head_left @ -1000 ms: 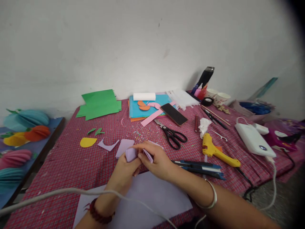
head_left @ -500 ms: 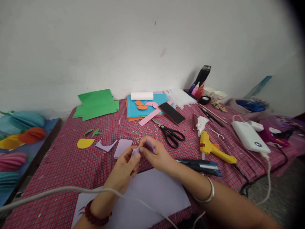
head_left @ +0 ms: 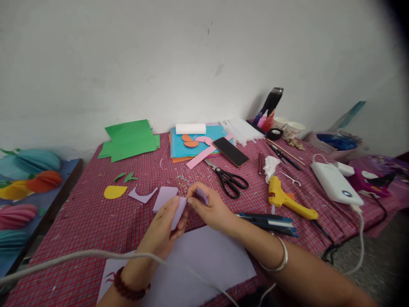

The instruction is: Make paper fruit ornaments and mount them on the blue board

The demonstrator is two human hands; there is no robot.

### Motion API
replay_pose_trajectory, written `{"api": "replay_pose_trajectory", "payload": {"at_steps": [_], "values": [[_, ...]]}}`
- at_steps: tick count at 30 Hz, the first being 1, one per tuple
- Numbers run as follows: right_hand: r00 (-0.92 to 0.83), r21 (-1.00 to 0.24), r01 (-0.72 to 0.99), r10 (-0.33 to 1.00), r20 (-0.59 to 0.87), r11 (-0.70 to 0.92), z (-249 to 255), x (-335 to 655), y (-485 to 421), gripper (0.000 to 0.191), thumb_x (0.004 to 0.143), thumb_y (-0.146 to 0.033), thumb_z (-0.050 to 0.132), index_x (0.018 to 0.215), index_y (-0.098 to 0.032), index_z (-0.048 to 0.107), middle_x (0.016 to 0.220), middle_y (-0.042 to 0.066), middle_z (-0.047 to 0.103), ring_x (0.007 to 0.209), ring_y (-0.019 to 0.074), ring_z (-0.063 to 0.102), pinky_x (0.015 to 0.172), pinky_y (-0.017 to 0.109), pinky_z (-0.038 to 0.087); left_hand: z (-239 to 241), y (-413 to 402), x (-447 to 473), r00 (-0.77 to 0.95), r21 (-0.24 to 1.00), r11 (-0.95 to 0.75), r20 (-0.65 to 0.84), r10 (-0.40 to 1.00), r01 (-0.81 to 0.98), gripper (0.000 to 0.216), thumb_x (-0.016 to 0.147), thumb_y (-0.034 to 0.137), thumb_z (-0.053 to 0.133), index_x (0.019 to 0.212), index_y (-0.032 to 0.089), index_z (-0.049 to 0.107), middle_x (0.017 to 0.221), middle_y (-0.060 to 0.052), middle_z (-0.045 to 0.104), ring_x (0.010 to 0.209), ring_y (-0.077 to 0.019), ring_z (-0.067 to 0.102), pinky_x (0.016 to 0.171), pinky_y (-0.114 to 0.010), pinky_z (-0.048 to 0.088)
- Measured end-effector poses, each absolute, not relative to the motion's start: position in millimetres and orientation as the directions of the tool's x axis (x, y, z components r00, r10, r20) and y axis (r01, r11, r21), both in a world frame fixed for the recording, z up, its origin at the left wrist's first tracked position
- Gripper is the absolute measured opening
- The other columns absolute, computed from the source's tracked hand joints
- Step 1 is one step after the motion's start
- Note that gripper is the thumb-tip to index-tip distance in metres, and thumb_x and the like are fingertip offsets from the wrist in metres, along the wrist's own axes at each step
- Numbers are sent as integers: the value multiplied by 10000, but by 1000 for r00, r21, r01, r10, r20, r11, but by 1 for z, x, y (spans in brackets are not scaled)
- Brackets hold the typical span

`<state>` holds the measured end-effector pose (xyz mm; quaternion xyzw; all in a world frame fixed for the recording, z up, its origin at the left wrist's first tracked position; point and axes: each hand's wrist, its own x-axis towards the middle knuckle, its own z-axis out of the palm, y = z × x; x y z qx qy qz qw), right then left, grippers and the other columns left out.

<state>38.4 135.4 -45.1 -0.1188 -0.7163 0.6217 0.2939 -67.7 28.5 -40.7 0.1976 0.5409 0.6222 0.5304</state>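
Note:
Between my two hands is a small piece of purple paper (head_left: 179,213). My left hand (head_left: 164,221) is closed on it from the left, with the fingers behind and the thumb toward me. My right hand (head_left: 211,207) pinches purple paper too, and a curved flap (head_left: 201,195) sticks up between its fingers; whether it is the same piece I cannot tell. Just beyond my left hand lie a stack of purple paper pieces (head_left: 165,196) and a curved purple offcut (head_left: 142,195). Below both hands rests a large purple sheet (head_left: 207,260).
Black-handled scissors (head_left: 228,179) and a phone (head_left: 230,152) lie beyond my right hand. To the right are a yellow glue gun (head_left: 289,200) and a white power bank (head_left: 335,181). A white cable (head_left: 128,255) crosses in front of my wrists. Green sheets (head_left: 132,140) lie at the back left.
My left thumb and fingers have shifted on the purple paper, so more of its face shows now. The right hand has hardly moved.

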Motion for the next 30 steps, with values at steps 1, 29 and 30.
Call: {"api": "replay_pose_trajectory", "payload": {"at_steps": [1,29,30], "values": [[-801,-962,-194,535,268,192,-45,38,135,74,873,-209,520,807,-186,495,720,-26,502,688,114,478,664,259,381,-40,29,-68,-354,877,149,-333,874,-457,495,668,601,722,812,158,556,670,23,547,477,-42,400,351,-140,220],[-766,-973,-157,643,13,-167,-50,33,139,324,835,-505,609,906,-192,562,614,-45,515,530,98,470,529,235,405,-38,32,-66,-544,891,92,-350,763,-445,500,531,289,841,961,176,612,730,33,604,571,-80,517,462,-186,363],[-777,-953,-163,629,-34,-253,-51,32,138,393,822,-570,602,910,-189,564,585,-49,510,500,97,465,508,236,406,-39,32,-67,-571,894,69,-340,748,-442,515,522,285,849,968,172,618,761,21,626,598,-90,541,478,-192,386]]}}
